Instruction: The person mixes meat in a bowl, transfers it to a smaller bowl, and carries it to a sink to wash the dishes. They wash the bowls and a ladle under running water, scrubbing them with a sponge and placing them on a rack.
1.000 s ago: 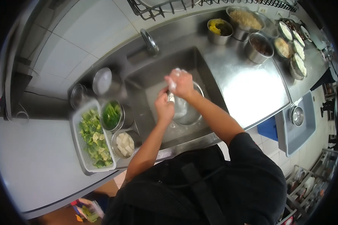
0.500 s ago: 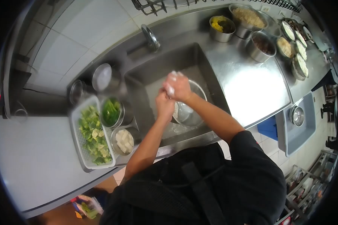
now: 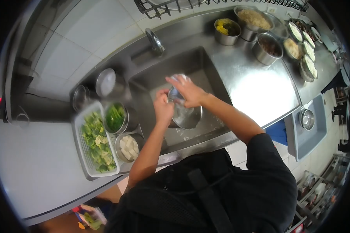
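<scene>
Both of my hands are over the sink (image 3: 216, 73). My left hand (image 3: 164, 109) is closed on the near left rim of a shiny, round-rimmed metal bowl (image 3: 175, 95), which looks tilted. My right hand (image 3: 189, 92) lies across the top of that bowl with its fingers stretched out. Something pale and shiny shows beyond the right fingers, too blurred to name. Just below the hands, a larger round bowl (image 3: 189, 120) sits in the sink, partly covered by them. Water and white suds lie on the sink floor.
Left of the sink stand a white basket (image 3: 78, 145) of broccoli, a container of green vegetables (image 3: 115, 116), a bowl of white cubes (image 3: 128, 147) and a metal bowl (image 3: 105, 82). The faucet (image 3: 154, 40) rises behind. Several food containers, including a metal pot (image 3: 267, 50), line the right counter.
My hands were pressed together with something white between them. They have moved apart: the left now grips a shiny bowl's rim and the right lies flat over it.
</scene>
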Tool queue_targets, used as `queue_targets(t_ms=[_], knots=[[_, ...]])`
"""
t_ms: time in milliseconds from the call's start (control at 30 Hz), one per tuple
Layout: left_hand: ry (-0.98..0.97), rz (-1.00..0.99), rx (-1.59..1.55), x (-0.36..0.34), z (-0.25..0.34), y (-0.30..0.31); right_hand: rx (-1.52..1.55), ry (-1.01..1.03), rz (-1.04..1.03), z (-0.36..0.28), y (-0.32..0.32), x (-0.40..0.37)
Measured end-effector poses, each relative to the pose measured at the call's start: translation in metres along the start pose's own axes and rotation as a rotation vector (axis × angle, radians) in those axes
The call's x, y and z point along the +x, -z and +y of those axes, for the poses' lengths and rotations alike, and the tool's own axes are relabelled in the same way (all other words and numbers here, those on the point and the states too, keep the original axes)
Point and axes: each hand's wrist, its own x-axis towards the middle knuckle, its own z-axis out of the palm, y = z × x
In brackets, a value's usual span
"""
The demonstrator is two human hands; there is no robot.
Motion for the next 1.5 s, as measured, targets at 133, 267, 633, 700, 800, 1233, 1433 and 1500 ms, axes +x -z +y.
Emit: queue_targets(t_ms=[133, 267, 633, 700, 800, 1233, 1433, 1500], knots=[[-0.093, -0.029, 0.114, -0.004, -0.003, -0.002, -0.003, -0.255, -0.091, 0.027, -0.008, -0.011], [-0.342, 0.012, 0.301, -0.01, 0.01, 0.002, 0.472, -0.901, 0.102, 0.033, -0.055, -0.054], [-0.219, -0.08, 0.288, 0.012, -0.016, 0.02, -0.061, -0.334, -0.192, 0.028, 0.026, -0.014], [-0.196, -0.036, -0.096, 0.015, -0.033, 0.011, 0.15, -0.327, -0.065, 0.028, 0.03, -0.008], [-0.028, -0.032, -0.164, 0.009, -0.012, -0.005, 0.122, -0.235, 0.104, 0.012, 0.023, 0.0], [0.149, -0.04, -0.14, 0.003, -0.013, -0.017, -0.186, -0.03, 0.259, -0.018, -0.017, 0.025], [-0.354, 0.103, 0.062, -0.013, 0.007, -0.011, 0.114, -1.038, 0.584, 0.035, -0.027, -0.005], [-0.296, 0.016, 0.126, -0.012, 0.01, -0.006, 0.013, -0.895, 0.517, 0.035, -0.016, 0.001]])
